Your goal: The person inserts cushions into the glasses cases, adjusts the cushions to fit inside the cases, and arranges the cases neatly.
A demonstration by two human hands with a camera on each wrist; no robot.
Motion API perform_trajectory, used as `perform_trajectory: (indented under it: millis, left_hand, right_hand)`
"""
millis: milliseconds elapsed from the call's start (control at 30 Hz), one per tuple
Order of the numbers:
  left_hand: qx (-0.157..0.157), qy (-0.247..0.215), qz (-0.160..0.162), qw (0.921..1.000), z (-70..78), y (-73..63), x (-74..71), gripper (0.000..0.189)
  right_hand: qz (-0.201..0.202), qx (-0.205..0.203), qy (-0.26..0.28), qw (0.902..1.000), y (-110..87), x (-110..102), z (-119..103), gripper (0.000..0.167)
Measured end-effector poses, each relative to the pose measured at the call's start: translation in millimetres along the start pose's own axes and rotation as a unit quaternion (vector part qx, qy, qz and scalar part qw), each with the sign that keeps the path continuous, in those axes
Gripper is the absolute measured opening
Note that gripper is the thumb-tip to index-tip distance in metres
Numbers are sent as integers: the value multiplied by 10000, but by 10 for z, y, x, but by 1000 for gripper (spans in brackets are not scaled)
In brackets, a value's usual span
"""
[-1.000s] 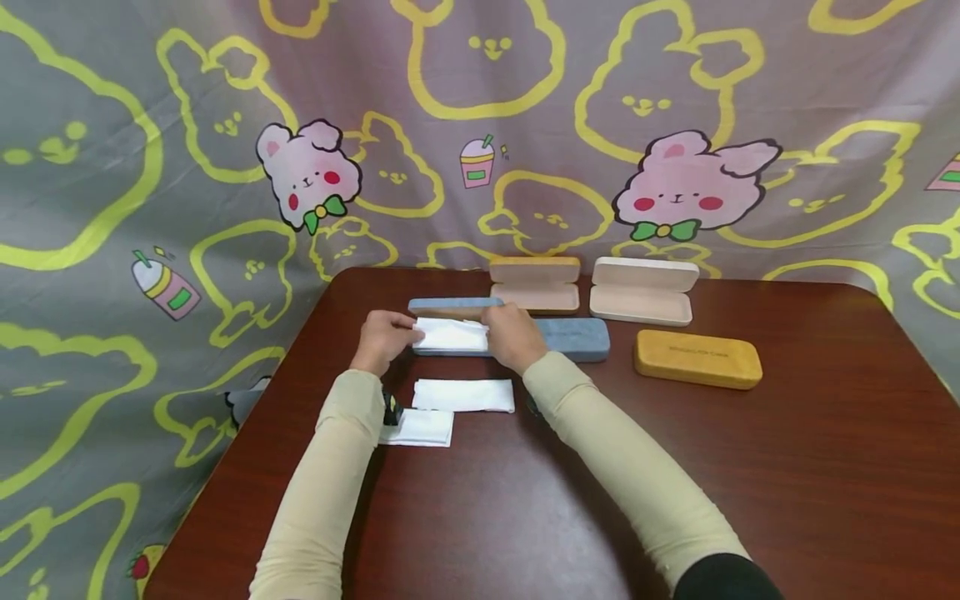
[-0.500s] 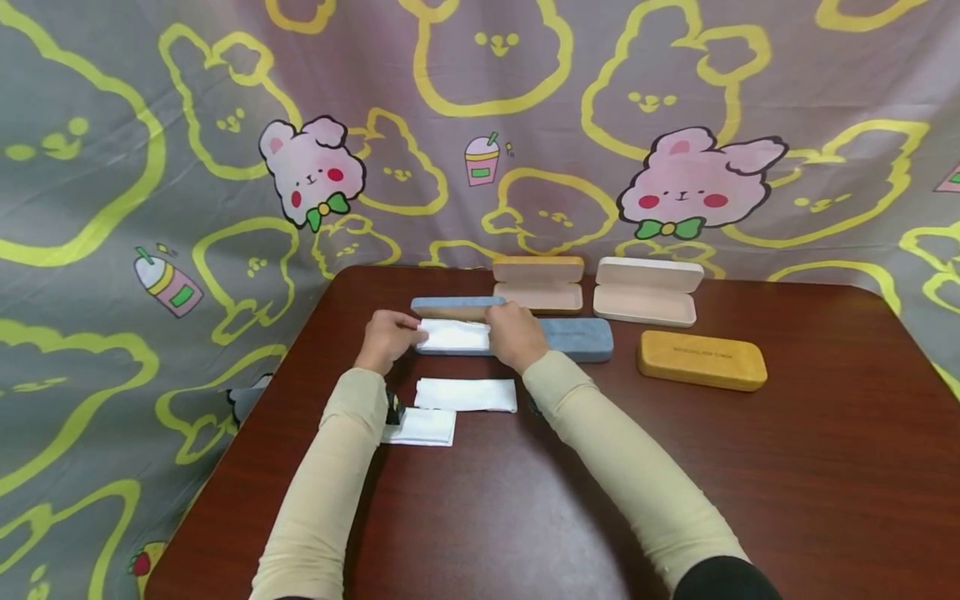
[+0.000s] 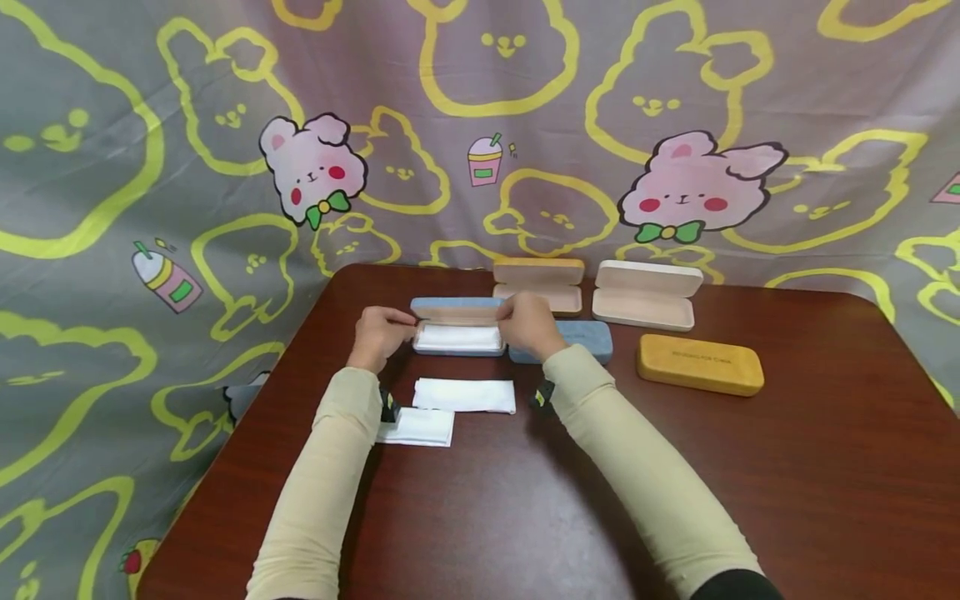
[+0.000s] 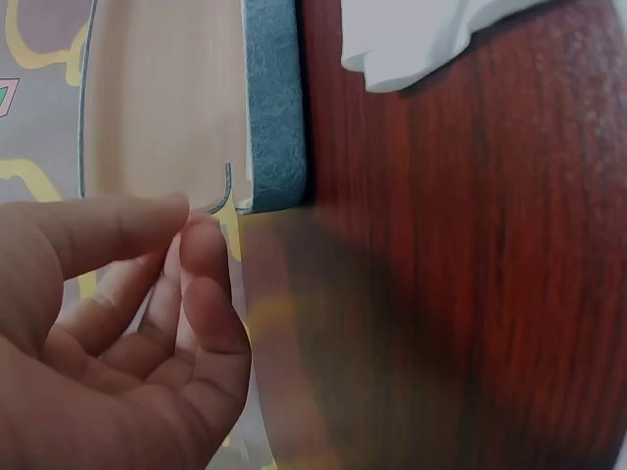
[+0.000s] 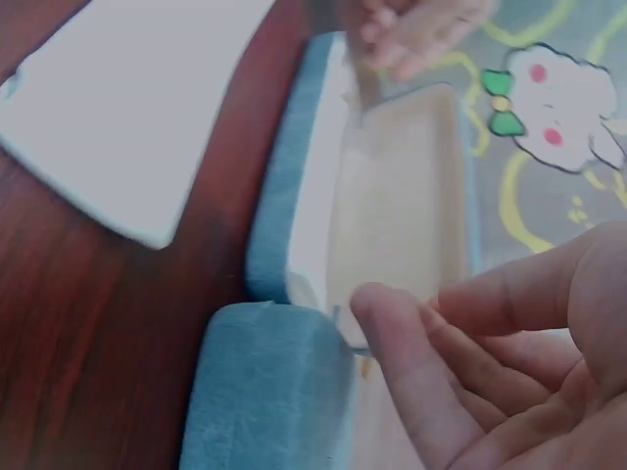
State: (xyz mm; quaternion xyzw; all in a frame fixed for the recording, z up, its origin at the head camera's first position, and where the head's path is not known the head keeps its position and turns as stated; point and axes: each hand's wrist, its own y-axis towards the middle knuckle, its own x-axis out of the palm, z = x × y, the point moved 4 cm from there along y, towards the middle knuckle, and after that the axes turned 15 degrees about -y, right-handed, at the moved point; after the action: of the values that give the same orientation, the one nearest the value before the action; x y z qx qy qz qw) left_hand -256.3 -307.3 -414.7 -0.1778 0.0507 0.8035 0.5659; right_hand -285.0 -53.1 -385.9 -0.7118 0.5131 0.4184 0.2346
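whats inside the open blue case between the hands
A white cloth lies in the bottom half of the open blue case; whatever is beneath it is covered and cannot be seen.

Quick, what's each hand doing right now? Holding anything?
Left hand: at the open, oblong blue case; whether it grips cannot be told.
Right hand: open, fingers loosely bent, nothing visibly held.
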Motion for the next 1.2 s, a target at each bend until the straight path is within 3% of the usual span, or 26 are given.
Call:
perform_trajectory:
  millis: [133, 267, 400, 533, 667, 767, 1000, 1067, 1200]
  left_hand:
    - [-240, -163, 227, 9993, 0, 16, -17, 27]
    - [-542, -539, 391, 9963, 8, 37, 33, 61]
    - [-769, -660, 83, 9948, 5, 45, 149, 85]
    - [-883, -689, -346, 9931, -15, 43, 232, 66]
    - [-684, -800, -623, 9925, 35, 49, 237, 62]
    - [-599, -856, -825, 9911, 84, 29, 209, 58]
    - [-985, -1138, -987, 9837, 63, 65, 110, 54]
    - [-1015, -1173, -1022, 9826, 68, 86, 87, 59]
    - [-1200, -1145, -1072, 9803, 63, 108, 29, 90]
  right_hand:
    - [-605, 589, 901, 9923, -20, -30, 43, 29]
    - [-1063, 926, 1498, 9786, -60, 8, 42, 37]
    - [-1259, 1125, 1654, 9717, -142, 68, 39, 41]
    - [-1436, 1216, 1734, 9667, -221, 122, 22, 32]
    - [-1346, 1263, 1886, 9645, -236, 128, 1, 20]
    - [-1273, 1363, 1939, 9631, -235, 138, -6, 26]
    - [-1381, 1409, 1972, 9603, -241, 179, -16, 59]
    - [-1353, 1394, 1963, 9611, -235, 178, -15, 66]
    - [-1296, 1357, 1806, 9655, -194, 183, -24, 70]
